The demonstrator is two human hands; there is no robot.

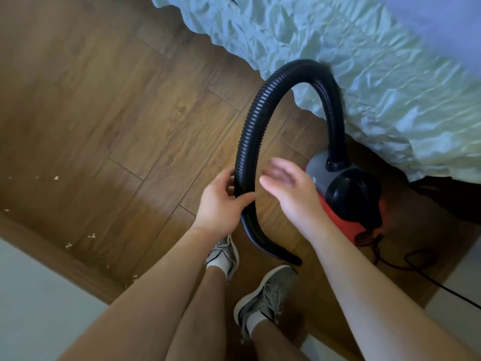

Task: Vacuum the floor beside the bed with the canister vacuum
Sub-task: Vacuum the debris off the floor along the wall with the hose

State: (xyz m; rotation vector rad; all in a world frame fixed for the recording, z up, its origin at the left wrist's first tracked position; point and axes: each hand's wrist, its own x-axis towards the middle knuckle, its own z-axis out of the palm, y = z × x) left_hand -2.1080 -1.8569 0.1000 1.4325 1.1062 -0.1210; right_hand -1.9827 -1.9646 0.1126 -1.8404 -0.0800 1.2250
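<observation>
One red-and-grey canister vacuum (346, 196) sits on the wooden floor (104, 105) at right, just beside the bed (364, 74). Its one black hose (249, 126) arches up. The left hand (221, 204) grips the hose. The right hand (289, 194) hovers beside it, fingers loose and empty. At least five pale scraps (56, 177) dot the floor at left.

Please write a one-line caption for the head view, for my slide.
Left hand grips the black ribbed hose of the red-and-grey canister vacuum beside the pale-sheeted bed; right hand open.

A ribbed black plastic hose (251, 131) is showing against brown wood-grain planks (104, 100), a red-and-grey canister vacuum (338, 194) sitting at three o'clock.
</observation>
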